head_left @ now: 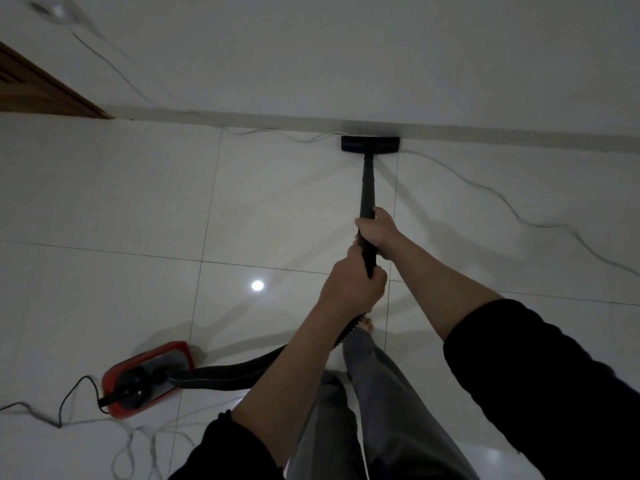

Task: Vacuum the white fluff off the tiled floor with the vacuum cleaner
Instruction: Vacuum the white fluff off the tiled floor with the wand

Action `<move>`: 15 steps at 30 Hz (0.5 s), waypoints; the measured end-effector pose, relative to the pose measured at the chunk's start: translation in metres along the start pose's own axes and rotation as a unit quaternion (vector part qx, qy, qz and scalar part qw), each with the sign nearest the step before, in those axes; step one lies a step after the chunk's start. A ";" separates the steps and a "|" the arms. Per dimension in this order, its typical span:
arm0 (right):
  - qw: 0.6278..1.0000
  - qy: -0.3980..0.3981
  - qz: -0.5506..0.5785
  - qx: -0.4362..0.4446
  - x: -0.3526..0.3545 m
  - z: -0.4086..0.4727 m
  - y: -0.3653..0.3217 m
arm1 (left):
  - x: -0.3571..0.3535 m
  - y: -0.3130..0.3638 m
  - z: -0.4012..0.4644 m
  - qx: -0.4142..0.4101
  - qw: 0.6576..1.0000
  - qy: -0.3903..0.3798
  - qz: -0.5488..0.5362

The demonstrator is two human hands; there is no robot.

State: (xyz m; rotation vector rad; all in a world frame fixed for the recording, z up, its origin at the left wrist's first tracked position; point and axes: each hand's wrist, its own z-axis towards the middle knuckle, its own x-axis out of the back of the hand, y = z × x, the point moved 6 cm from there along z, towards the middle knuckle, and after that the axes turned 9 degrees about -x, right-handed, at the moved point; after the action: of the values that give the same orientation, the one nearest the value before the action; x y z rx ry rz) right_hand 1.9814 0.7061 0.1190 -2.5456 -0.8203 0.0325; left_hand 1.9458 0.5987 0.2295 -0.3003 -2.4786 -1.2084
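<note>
The wand (367, 199) is gripped by both hands, right hand (377, 233) ahead of left hand (353, 282); beyond the fingers, the floor head (370, 144) is pressed against the skirting; no fluff is discernible; slow, flat strokes clear of the white cable (485, 188) are advised.

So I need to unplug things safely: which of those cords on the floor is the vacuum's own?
Find the red vacuum body on the tiles at lower left. The black power cord loops from its near end. Unlike the pale thin cables along the wall, it is dark.
</note>
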 end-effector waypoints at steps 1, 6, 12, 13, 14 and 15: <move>1.000 0.001 -0.003 -0.001 -0.002 -0.003 0.004 | 0.000 -0.001 -0.005 0.002 1.000 -0.001 -0.008; 1.000 -0.004 -0.007 -0.002 -0.013 -0.031 0.033 | -0.004 -0.014 -0.046 0.007 1.000 -0.003 -0.019; 1.000 0.007 0.012 0.004 -0.032 -0.076 0.088 | -0.015 -0.035 -0.113 -0.021 1.000 -0.002 0.016; 1.000 0.011 0.014 0.003 -0.036 -0.084 0.099 | -0.017 -0.040 -0.126 -0.023 1.000 -0.005 0.016; 1.000 0.015 0.016 0.002 -0.040 -0.093 0.110 | -0.019 -0.046 -0.139 -0.025 1.000 -0.008 0.012; 1.000 0.020 0.018 0.001 -0.045 -0.102 0.122 | -0.021 -0.052 -0.153 -0.026 1.000 -0.012 0.007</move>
State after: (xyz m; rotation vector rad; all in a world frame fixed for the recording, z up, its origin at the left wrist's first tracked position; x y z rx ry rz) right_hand 2.0277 0.5509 0.1513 -2.5512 -0.7580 -0.0052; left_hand 1.9825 0.4449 0.2701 -0.3477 -2.4642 -1.2738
